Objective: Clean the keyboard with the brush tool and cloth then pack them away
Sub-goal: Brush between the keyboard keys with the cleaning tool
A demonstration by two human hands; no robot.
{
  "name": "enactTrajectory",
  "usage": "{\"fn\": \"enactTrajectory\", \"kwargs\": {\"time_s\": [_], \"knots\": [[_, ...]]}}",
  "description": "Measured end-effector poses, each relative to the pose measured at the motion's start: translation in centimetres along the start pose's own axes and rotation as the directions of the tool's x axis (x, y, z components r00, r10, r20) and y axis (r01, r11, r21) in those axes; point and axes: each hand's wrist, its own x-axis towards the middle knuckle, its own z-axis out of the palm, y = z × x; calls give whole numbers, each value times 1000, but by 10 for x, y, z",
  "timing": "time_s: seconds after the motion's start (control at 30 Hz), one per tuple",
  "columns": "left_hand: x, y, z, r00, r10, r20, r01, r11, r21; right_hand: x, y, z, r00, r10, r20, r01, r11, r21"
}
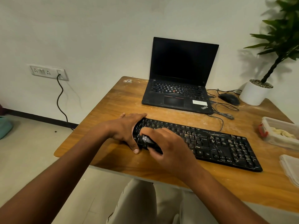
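So the left hand (127, 129) is clamped over the keyboard's (210, 143) left end, fingers along the far edge and thumb hooked over the near edge, pinning it near the table's (113, 101) front-left corner. Right hand (168, 146) has its fingers curled tight around a small dark brush tool (148, 140), working the left-hand keys. Honestly I'd keep that end held down and use short strokes along the rows, moving right, since the right-hand keys look properly dusty. Readable stuff: "Ctrl" on a bottom-row key, "ThinkPad" on the laptop (178, 94) at the back edge. Its white sticker is too blurry. Can't spot the cloth for sure.
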Motion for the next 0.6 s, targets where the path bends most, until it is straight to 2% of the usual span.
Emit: {"fn": "enactTrajectory", "kwargs": {"time_s": [0.2, 0.27, 0.33, 0.4, 0.5, 0.53, 0.6], "knots": [[2, -1, 0, 1000, 1, 9, -1, 1000, -4, -7, 20, -36, 975, 164, 150, -143, 980, -142], [2, -2, 0, 1000, -2, 10, 3, 1000, -13, -2, 20, -49, 973, 172, 156, -146, 975, -167], [2, -3, 1, 1000, 4, 7, -4, 1000, -10, 4, 15, -47, 987, 133, 90, -126, 989, -74], [2, -4, 2, 1000, 12, 3, -12, 1000, -9, 9, 9, -34, 994, 106, 17, -108, 989, 105], [1, -2, 1, 1000, 23, -10, -23, 1000, -20, 18, 7, -14, 994, 108, 8, -105, 945, 311], [1, -1, 0, 1000, 26, -10, -26, 999, -18, 20, 8, -11, 994, 104, 34, -110, 943, 315], [0, 1, 0, 1000, 23, -8, -23, 1000, -18, 20, 13, -13, 989, 96, 117, -119, 969, 217]]}}
